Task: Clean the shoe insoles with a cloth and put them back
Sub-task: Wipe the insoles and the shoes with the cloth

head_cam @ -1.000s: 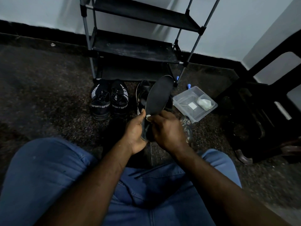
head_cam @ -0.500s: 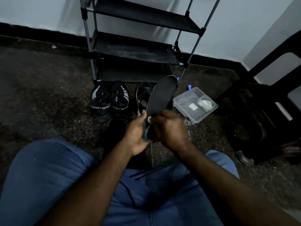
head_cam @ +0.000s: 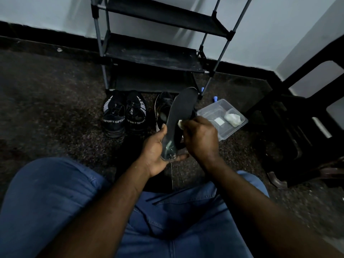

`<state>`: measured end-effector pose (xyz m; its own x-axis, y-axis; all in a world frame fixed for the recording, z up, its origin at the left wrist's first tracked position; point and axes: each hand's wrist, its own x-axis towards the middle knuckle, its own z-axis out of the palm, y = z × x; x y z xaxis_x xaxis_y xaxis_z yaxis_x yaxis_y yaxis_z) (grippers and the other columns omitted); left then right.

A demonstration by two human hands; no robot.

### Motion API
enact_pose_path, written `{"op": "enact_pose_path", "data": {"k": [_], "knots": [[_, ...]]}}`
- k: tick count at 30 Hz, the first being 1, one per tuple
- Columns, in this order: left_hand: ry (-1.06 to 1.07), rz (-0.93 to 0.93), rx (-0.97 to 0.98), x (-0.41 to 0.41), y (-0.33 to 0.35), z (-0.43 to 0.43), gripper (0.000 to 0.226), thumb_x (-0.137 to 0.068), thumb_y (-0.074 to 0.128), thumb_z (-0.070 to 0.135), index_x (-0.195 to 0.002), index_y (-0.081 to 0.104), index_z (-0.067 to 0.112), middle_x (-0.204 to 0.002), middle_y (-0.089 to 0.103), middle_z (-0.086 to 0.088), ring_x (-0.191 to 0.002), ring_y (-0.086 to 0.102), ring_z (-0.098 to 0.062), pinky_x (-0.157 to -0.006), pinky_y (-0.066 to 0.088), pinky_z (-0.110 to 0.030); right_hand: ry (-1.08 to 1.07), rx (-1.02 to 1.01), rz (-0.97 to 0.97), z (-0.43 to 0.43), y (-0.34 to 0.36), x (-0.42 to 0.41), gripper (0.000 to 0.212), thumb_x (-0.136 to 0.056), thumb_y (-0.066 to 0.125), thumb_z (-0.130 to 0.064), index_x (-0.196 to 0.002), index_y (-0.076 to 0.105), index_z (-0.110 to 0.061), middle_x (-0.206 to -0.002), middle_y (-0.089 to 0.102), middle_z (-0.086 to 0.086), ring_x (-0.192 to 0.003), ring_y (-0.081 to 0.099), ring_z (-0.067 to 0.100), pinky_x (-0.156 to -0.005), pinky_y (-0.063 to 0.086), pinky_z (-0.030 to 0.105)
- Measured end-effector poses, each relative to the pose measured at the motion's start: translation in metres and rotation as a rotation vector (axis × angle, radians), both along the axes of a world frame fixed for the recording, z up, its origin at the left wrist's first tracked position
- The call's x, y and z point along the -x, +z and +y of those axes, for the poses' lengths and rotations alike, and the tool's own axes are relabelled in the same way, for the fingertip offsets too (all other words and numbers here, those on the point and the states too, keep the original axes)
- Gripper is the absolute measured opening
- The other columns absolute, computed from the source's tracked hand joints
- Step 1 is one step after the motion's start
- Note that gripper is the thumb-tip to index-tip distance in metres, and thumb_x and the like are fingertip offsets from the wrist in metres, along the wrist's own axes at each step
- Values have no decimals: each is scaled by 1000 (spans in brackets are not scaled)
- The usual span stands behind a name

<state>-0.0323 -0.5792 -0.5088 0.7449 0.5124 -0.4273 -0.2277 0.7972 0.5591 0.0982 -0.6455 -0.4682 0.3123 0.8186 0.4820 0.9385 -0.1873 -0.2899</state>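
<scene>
Head view, the only one:

- The insole (head_cam: 183, 107) is held up in the air over the floor (head_cam: 46, 101), in front of the knees. It is dark and tilted, with the toe end pointing up and away and the heel end low.
- The heel end is gripped by the left hand (head_cam: 155, 155). The thumb is laid along the insole's left edge and the fingers are curled under it; one fingertip is seen poking out on the right, below the heel.
- A small white cloth (head_cam: 180, 124) is pinched in the right hand (head_cam: 202, 140), with the fingers curled round it. Only a bit of it shows at the fingertips. It is pressed against the insole's top face, around mid-length.
- Glossy patches are seen on the heel area of the insole. Whether that is wetness or wear cannot be told.
- A black shoe (head_cam: 163, 108) stands on the floor just behind the insole and is partly hidden by it.
- A pair of black sport shoes (head_cam: 124, 116) is set side by side to its left, heels toward the camera, with "SPORT" printed on the heel bands.
- A black shoe rack (head_cam: 154, 56) stands against the wall, directly behind the shoes.
- A clear plastic container (head_cam: 233, 133) lies on the floor to the right of the hands. A white wad (head_cam: 232, 118) and a small white square (head_cam: 218, 121) are seen in it.
- A small blue object (head_cam: 215, 99) lies just behind the container. It cannot be identified.
- A dark chair (head_cam: 297, 118) is seen at the far right.
- Blue jeans (head_cam: 46, 202) fill the bottom of the frame.
</scene>
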Motion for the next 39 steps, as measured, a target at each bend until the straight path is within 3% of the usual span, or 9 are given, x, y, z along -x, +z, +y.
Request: {"op": "enact_pose_path", "data": {"k": [3,7,13,16,21,27,30,34,39], "knots": [[13,40,-1,0,6,-1,47,-106,37,50,-116,68,16,-101,78,-7,-83,76,-21,-71,62,-37,56,13,-11,-3,-3,11,17,-92,67,-19,-102,80,-16,-83,62,5,-70,60,25,-61,52,36],[59,47,28,0,4,3,57,-103,42,55,-137,64,14,-136,66,-11,-120,65,-25,-97,51,-35,296,60,-95,-16,-15,32,24,-92,62,-20,-109,79,-15,-85,64,8,-74,58,31,-63,49,39],[22,31,1,1,7,-2,42,-105,42,50,-110,68,17,-96,77,-7,-82,76,-23,-78,58,-45,6,29,-168,-3,-7,-10,22,-93,61,-27,-105,80,-24,-85,63,2,-77,54,29,-69,48,44],[30,50,-10,1,13,-4,43,-105,42,50,-117,66,16,-93,78,-6,-81,76,-21,-72,63,-40,-9,17,-97,-5,-7,-8,26,-92,59,-26,-108,79,-22,-86,64,2,-77,55,28,-71,49,44],[12,0,62,1,12,0,58,-106,33,54,-137,61,14,-120,72,-8,-98,72,-19,-77,59,-28,159,83,-178,-16,-16,24,28,-89,61,-30,-111,78,-26,-87,64,2,-81,56,30,-68,44,41],[28,41,2,4,13,-4,40,-104,46,50,-114,65,17,-97,77,-6,-86,76,-23,-74,62,-42,-111,73,-105,-8,-4,-4,26,-89,59,-36,-105,78,-32,-90,67,-4,-88,58,27,-76,43,42],[44,59,-10,4,16,-3,41,-104,47,50,-120,63,16,-102,71,-5,-88,71,-20,-83,60,-40,-40,83,-59,-11,-9,8,31,-88,56,-37,-107,79,-30,-92,69,-3,-88,58,28,-76,46,44],[49,84,-8,3,15,2,42,-106,40,51,-121,60,17,-89,69,0,-76,69,-13,-74,58,-31,116,141,-160,-19,-18,23,25,-87,62,-33,-105,79,-30,-89,68,-3,-86,57,29,-72,44,44],[48,87,-13,5,16,-4,45,-104,45,51,-123,63,15,-96,74,-2,-86,73,-19,-78,61,-38,-73,67,-95,-14,-14,4,29,-88,54,-37,-102,78,-31,-92,69,-7,-89,55,27,-75,43,44]]}}
